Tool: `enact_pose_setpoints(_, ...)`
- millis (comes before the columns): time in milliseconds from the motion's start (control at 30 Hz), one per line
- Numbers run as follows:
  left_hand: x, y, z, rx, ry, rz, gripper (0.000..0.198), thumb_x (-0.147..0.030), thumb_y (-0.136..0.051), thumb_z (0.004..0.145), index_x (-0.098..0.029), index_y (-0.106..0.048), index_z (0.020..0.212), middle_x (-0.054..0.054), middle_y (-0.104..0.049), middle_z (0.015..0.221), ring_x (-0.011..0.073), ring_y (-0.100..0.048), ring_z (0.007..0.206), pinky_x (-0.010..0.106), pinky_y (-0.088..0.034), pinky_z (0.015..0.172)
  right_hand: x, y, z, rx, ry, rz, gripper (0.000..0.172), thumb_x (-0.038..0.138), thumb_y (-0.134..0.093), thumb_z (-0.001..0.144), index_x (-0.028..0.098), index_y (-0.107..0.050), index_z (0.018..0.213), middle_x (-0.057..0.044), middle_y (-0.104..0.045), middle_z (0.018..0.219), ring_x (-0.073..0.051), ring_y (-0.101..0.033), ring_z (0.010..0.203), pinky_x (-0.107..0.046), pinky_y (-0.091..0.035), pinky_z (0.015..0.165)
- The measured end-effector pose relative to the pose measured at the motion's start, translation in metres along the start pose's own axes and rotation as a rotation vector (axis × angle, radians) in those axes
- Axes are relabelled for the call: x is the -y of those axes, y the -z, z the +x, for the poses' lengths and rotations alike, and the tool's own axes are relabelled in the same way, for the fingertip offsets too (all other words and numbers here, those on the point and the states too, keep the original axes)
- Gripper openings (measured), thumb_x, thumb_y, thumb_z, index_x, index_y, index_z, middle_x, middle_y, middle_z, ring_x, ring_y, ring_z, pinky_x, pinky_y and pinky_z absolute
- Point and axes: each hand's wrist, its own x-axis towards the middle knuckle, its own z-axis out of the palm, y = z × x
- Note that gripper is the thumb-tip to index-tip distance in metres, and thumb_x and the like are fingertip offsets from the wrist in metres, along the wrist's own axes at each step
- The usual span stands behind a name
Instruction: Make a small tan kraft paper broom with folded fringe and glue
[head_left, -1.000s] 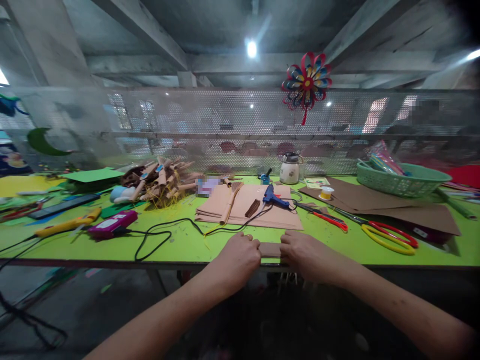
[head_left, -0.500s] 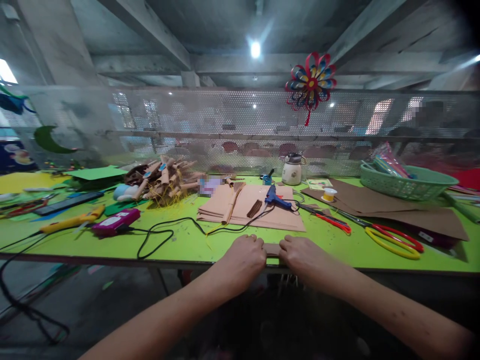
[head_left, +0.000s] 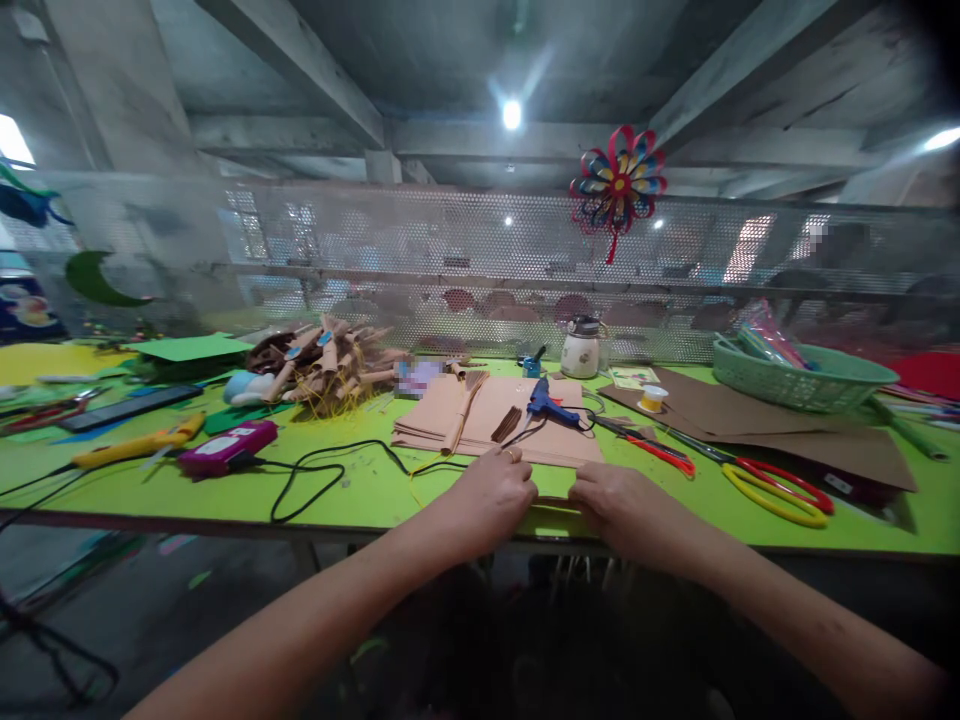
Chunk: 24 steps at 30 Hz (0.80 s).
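Observation:
Near the table's front edge, my left hand (head_left: 499,497) and my right hand (head_left: 619,508) are closed on the two ends of a narrow brown paper strip (head_left: 553,501). Between the hands only its thin middle part shows; the ends are hidden under my fingers. Just beyond lies a stack of brown paper sheets (head_left: 431,418). On it rest a blue glue gun (head_left: 546,404), a small bundle of folded brown paper (head_left: 507,424) and a rolled brown paper piece with a fringed end (head_left: 463,412).
Red-and-yellow scissors (head_left: 780,490) and red-handled pliers-like tool (head_left: 660,450) lie right, before a green basket (head_left: 806,382). A black cord crosses left to a purple box (head_left: 229,447) and yellow glue gun (head_left: 142,440). Rolled paper pieces (head_left: 330,365) are heaped behind; a jug (head_left: 581,350) stands at the back.
The paper strip between my hands now appears thinner, more edge-on. My hands have moved slightly apart, and the view has shifted a little.

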Motion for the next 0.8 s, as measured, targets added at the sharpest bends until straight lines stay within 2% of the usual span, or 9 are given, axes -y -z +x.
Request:
enact_pose_setpoints(133, 0.002, -0.003, -0.002, -0.033, 0.002, -0.022, 0.008, -0.012, -0.055, 0.077, -0.015, -0.059, 0.071, 0.007, -0.059, 0.073, 0.0192, -0.050, 0.073, 0.032, -0.041, 0.070, 0.002, 0.003, 0.001, -0.049, -0.040, 0.070, 0.015, 0.016, -0.050, 0.085, 0.016, -0.062, 0.075, -0.005, -0.059, 0.077, -0.015, -0.052, 0.073, -0.025, -0.032, 0.062)
enact_pose_setpoints(333, -0.001, 0.010, -0.005, -0.049, 0.040, -0.147, 0.011, -0.015, -0.052, 0.081, -0.016, -0.064, 0.081, 0.005, -0.058, 0.077, 0.0168, -0.052, 0.075, 0.028, -0.040, 0.067, -0.001, 0.000, 0.002, -0.162, 0.071, 0.210, 0.026, 0.021, -0.046, 0.090, 0.016, -0.064, 0.073, -0.004, -0.056, 0.070, -0.013, -0.051, 0.068, -0.024, -0.032, 0.060)
enact_pose_setpoints(433, -0.001, 0.025, -0.005, -0.035, 0.017, -0.274, 0.016, -0.019, -0.051, 0.084, -0.016, -0.065, 0.079, 0.004, -0.058, 0.077, 0.0145, -0.053, 0.073, 0.025, -0.039, 0.064, 0.001, 0.012, 0.000, -0.173, 0.123, 0.346, 0.022, 0.020, -0.049, 0.088, 0.015, -0.065, 0.074, -0.004, -0.058, 0.070, -0.012, -0.051, 0.066, -0.023, -0.034, 0.059)
enact_pose_setpoints(567, 0.005, 0.036, -0.004, -0.028, 0.002, -0.402, 0.019, -0.009, -0.051, 0.079, -0.017, -0.067, 0.086, 0.003, -0.059, 0.078, 0.0130, -0.055, 0.076, 0.022, -0.039, 0.068, 0.001, 0.034, 0.003, -0.123, 0.150, 0.502, 0.019, 0.019, -0.050, 0.086, 0.014, -0.067, 0.080, -0.004, -0.061, 0.072, -0.011, -0.054, 0.065, -0.022, -0.037, 0.059)
enact_pose_setpoints(667, 0.011, 0.025, 0.000, 0.022, 0.017, -0.442, 0.026, -0.004, -0.052, 0.072, -0.016, -0.068, 0.089, 0.003, -0.062, 0.080, 0.0138, -0.056, 0.077, 0.022, -0.040, 0.069, -0.006, 0.030, 0.010, -0.029, 0.105, 0.549, 0.019, 0.025, -0.054, 0.083, 0.014, -0.068, 0.076, -0.003, -0.061, 0.067, -0.011, -0.053, 0.061, -0.021, -0.038, 0.058)
enact_pose_setpoints(800, 0.016, -0.003, 0.006, 0.130, 0.111, -0.538, 0.033, -0.003, -0.050, 0.067, -0.016, -0.069, 0.091, 0.003, -0.066, 0.081, 0.0129, -0.057, 0.071, 0.020, -0.039, 0.061, -0.020, -0.004, 0.023, 0.121, -0.048, 0.708, 0.019, 0.029, -0.059, 0.077, 0.013, -0.069, 0.076, -0.002, -0.064, 0.068, -0.013, -0.054, 0.063, -0.021, -0.041, 0.059)
